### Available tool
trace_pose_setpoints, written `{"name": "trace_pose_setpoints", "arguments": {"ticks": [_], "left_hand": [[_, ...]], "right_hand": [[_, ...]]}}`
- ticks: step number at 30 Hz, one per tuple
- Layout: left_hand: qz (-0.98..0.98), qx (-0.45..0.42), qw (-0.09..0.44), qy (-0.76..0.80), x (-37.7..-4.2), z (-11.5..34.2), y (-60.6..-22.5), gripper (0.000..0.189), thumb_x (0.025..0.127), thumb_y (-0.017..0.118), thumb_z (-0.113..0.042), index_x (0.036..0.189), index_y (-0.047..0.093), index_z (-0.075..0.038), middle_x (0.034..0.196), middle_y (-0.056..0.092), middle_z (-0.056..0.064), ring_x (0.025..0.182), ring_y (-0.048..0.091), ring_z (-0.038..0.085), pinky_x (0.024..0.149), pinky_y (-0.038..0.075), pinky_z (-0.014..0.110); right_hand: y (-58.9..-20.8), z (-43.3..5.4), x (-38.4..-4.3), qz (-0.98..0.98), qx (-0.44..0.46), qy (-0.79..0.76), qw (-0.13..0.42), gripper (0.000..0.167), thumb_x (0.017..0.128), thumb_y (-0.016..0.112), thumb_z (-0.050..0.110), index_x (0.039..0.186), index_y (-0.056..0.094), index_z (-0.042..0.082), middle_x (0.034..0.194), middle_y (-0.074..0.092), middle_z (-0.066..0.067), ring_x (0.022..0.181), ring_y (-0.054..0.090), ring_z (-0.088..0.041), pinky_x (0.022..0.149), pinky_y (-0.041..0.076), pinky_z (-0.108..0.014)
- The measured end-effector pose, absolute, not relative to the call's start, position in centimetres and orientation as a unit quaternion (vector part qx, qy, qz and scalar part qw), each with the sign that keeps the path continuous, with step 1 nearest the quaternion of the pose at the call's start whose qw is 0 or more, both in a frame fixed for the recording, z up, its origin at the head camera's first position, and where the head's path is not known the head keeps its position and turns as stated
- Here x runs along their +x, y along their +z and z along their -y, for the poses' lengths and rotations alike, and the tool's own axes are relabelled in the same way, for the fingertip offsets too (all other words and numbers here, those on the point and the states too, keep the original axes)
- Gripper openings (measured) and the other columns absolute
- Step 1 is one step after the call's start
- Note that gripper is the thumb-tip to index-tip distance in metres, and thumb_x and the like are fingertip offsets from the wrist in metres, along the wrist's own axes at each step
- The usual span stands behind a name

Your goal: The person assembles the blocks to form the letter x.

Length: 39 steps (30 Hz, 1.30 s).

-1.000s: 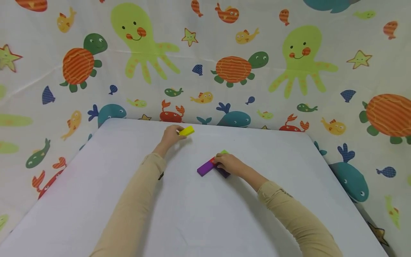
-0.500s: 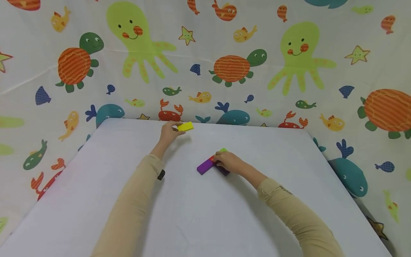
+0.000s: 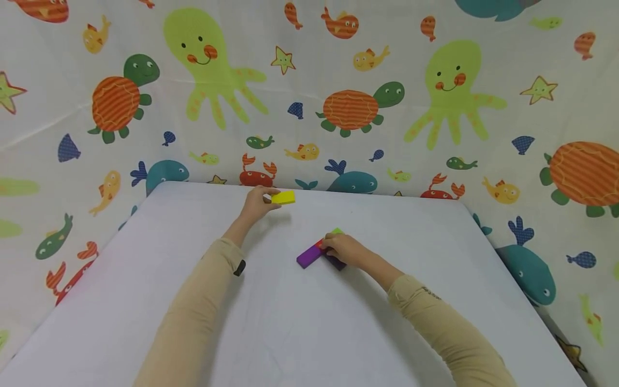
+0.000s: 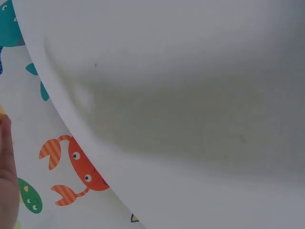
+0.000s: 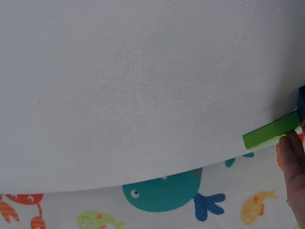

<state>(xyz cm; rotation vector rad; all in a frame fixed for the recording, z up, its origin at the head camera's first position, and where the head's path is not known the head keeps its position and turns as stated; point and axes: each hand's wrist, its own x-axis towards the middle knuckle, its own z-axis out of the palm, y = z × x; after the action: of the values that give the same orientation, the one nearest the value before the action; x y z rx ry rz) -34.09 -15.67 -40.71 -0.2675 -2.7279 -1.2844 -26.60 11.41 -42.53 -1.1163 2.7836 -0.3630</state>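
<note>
My left hand [image 3: 256, 203] pinches a yellow block [image 3: 283, 198] by its left end, above the far part of the white table, with a shadow under it. To the right and nearer, my right hand [image 3: 345, 249] grips a red block [image 3: 319, 243], mostly covered by the fingers. Around it are a purple block [image 3: 309, 257] on the left, a green block [image 3: 337, 231] beyond and a dark block [image 3: 336, 262] in front. The right wrist view has the green block [image 5: 271, 132] beside fingertips [image 5: 286, 145]; part of the left hand [image 4: 7, 176] edges into the left wrist view.
The white table [image 3: 271, 322] ends at a far edge close behind the yellow block. A cloth [image 3: 300, 48] printed with sea animals hangs behind and along both sides. A small black piece [image 3: 239, 267] sits at the left sleeve cuff.
My left hand has lifted the yellow block slightly and turned it from slanting to nearly level. My right hand stays at the group of blocks. The head view shifts a little.
</note>
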Motion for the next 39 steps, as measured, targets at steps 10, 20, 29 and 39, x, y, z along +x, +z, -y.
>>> {"name": "trace_pose_setpoints", "arguments": {"ticks": [10,20,29,39], "left_hand": [[0.925,-0.156,0.016,-0.346,-33.9,15.0,-39.0,0.037,0.083,0.068,-0.001,0.12,0.062,0.0,0.121,0.055,0.021,0.1,0.062,0.036,0.09,0.053,0.04],[0.942,-0.199,-0.004,-0.271,-33.9,14.5,-39.0,0.035,0.084,0.066,0.001,0.119,0.063,0.0,0.116,0.058,0.019,0.107,0.056,0.033,0.096,0.049,0.042],[0.943,-0.243,-0.019,-0.228,-33.8,13.8,-39.2,0.034,0.086,0.065,-0.001,0.119,0.063,-0.002,0.118,0.061,0.017,0.109,0.054,0.031,0.1,0.046,0.041],[0.938,-0.272,-0.04,-0.212,-33.5,12.3,-40.2,0.033,0.086,0.064,-0.001,0.119,0.063,-0.002,0.117,0.061,0.015,0.11,0.055,0.029,0.1,0.047,0.039]], "right_hand": [[-42.4,-11.2,-26.7,-0.922,-0.366,-0.113,0.065,0.021,0.09,0.062,0.007,0.11,0.068,0.003,0.109,0.065,-0.009,0.105,0.062,-0.022,0.094,0.051,-0.034],[-42.4,-11.1,-26.6,-0.925,-0.356,-0.111,0.071,0.022,0.09,0.061,0.007,0.11,0.068,0.003,0.111,0.065,-0.01,0.106,0.062,-0.023,0.095,0.05,-0.035],[-42.4,-11.1,-26.3,-0.926,-0.35,-0.119,0.073,0.022,0.089,0.062,0.006,0.11,0.068,0.003,0.109,0.065,-0.01,0.106,0.062,-0.023,0.095,0.05,-0.035],[-42.2,-11.1,-26.3,-0.925,-0.347,-0.127,0.086,0.023,0.09,0.06,0.006,0.112,0.067,0.003,0.109,0.065,-0.011,0.107,0.062,-0.024,0.096,0.05,-0.037]]}}
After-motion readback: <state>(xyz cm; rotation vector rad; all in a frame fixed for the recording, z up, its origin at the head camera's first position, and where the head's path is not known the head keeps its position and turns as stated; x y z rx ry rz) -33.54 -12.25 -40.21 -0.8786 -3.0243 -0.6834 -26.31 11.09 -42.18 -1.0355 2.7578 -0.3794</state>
